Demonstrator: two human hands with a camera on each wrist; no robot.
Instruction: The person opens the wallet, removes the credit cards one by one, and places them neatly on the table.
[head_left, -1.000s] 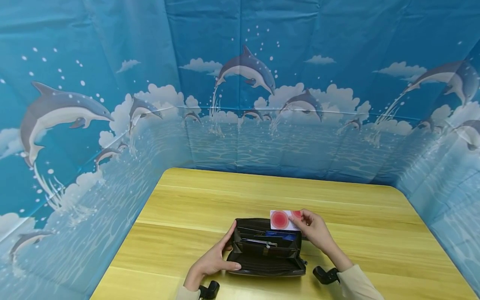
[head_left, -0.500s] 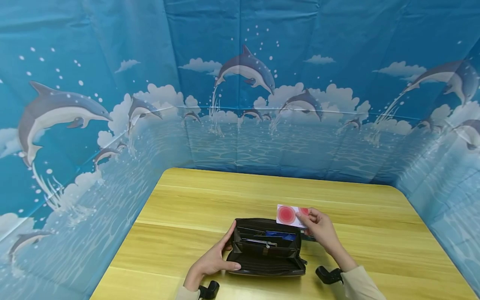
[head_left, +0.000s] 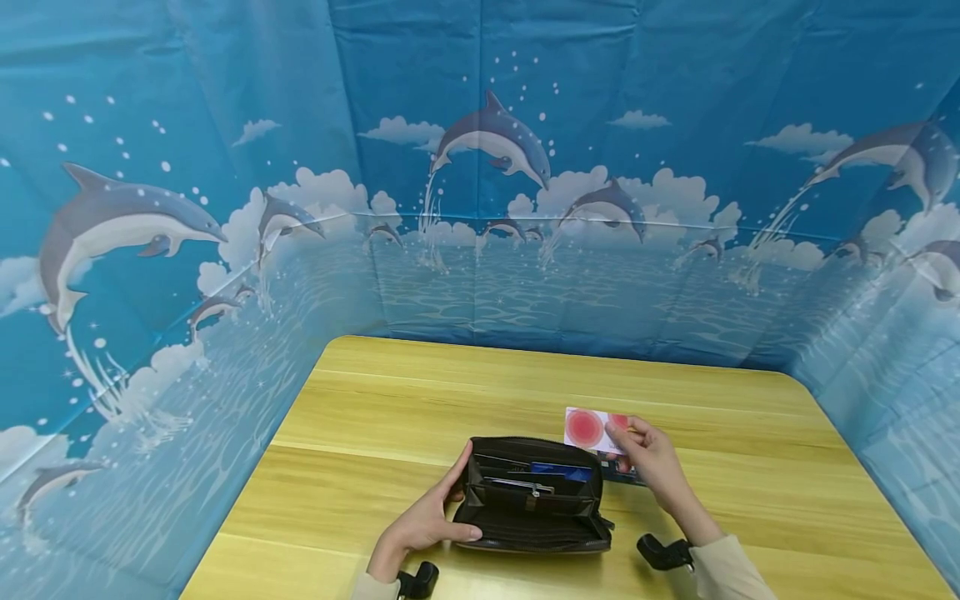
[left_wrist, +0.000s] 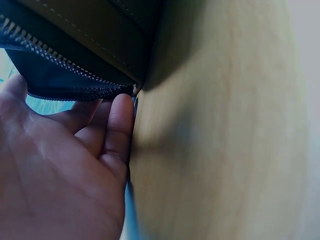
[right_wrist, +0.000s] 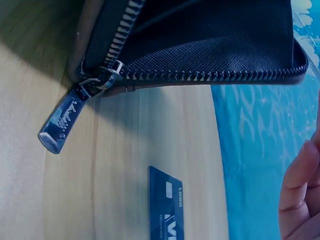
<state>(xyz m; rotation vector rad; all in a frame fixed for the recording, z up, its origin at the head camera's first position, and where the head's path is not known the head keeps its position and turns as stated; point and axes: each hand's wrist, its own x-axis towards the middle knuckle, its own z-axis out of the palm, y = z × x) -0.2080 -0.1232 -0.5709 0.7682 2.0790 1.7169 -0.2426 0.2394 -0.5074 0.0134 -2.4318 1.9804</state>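
A wooden table (head_left: 465, 392) carries an open black wallet (head_left: 532, 500) and a blue card (right_wrist: 166, 210)

Staged recording booth, dolphin-print backdrop (head_left: 480, 167) on three sides, wooden table (head_left: 420, 392)

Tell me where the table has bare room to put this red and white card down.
The far half of the table, between the wallet and the dolphin backdrop, is bare, as is the right edge. It is crowded right of the wallet: the right hand holds the card above a blue card.

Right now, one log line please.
left hand: holds wallet open | right hand: pinches red-dot card | blue card: on table
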